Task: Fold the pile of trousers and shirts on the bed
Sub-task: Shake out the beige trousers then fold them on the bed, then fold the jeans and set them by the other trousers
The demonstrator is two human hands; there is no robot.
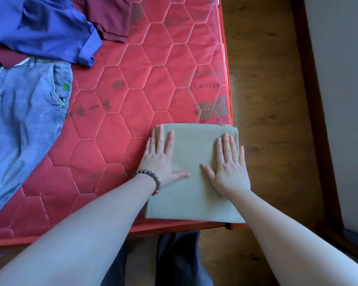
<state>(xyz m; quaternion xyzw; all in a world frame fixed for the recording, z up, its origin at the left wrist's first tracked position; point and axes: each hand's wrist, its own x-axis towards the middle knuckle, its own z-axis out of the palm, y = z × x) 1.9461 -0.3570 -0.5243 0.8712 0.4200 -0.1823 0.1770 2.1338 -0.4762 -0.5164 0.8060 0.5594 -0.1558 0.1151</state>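
Note:
A folded olive-green garment (194,195) lies as a flat rectangle at the near right corner of the red quilted mattress (132,112). My left hand (160,157), with a bead bracelet on its wrist, presses flat on the garment's left edge, fingers straight. My right hand (228,164) presses flat on its right side, fingers spread. Light blue jeans (23,120) lie spread out at the left. A blue shirt (43,27) and a maroon garment (110,19) lie crumpled at the far left.
The mattress edge runs along the right, with wooden floor (267,120) beyond it and a dark wooden frame and pale wall (343,100) further right. My dark trouser legs (174,261) stand against the bed's near edge.

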